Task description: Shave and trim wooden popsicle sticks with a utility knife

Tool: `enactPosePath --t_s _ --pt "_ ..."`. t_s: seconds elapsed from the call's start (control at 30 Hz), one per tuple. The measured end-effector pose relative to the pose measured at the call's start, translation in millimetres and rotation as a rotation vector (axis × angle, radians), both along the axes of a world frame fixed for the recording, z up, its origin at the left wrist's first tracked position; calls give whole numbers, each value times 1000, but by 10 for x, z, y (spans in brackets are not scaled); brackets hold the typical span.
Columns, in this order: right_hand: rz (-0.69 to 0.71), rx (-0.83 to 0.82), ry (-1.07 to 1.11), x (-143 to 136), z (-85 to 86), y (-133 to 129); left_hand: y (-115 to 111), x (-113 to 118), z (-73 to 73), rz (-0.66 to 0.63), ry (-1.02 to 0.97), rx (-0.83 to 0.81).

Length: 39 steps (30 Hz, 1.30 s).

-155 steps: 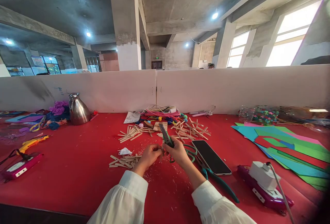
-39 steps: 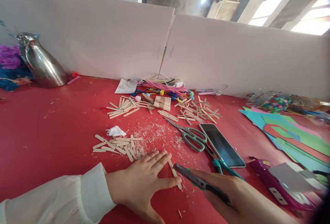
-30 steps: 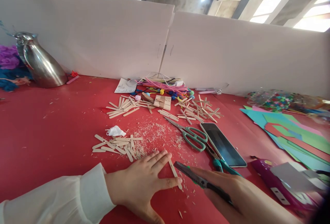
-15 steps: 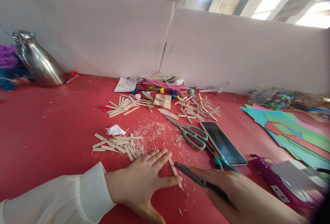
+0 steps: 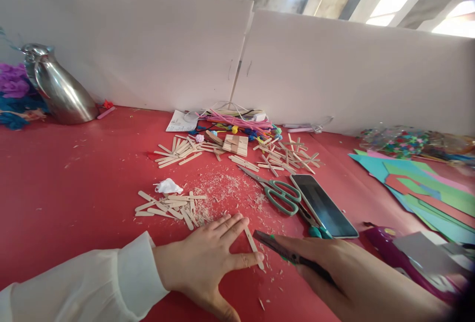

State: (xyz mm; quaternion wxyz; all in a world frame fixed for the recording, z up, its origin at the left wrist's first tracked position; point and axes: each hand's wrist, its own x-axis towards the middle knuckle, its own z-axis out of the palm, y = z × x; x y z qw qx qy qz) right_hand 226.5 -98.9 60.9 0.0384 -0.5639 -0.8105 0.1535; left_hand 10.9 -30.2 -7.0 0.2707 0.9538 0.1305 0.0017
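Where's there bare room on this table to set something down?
Mostly bare: the red tabletop between the steel jug, the left sleeve and the near stick pile; a smaller patch between the phone and the coloured sheets. Crowded: the middle, with shavings and scissors.

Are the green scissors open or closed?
Closed, it seems: the green-handled scissors lie on the red table with their blades together in one narrow point.

L hand (image 5: 210, 257) on stick (image 5: 254, 248), R hand (image 5: 334, 267) w/ cutter (image 5: 284, 250).
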Motion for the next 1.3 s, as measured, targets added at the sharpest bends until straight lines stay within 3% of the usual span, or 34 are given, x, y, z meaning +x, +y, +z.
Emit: enactPosePath --t_s 0.37,0.63,1.3 --pt "-17 -24 25 -7 -13 -2 6 0 -3 2 5 -11" --pt "2 50 23 -11 3 -22 3 8 3 4 17 -5" --pt "-39 -16 13 0 -23 -16 10 11 23 16 37 -28"
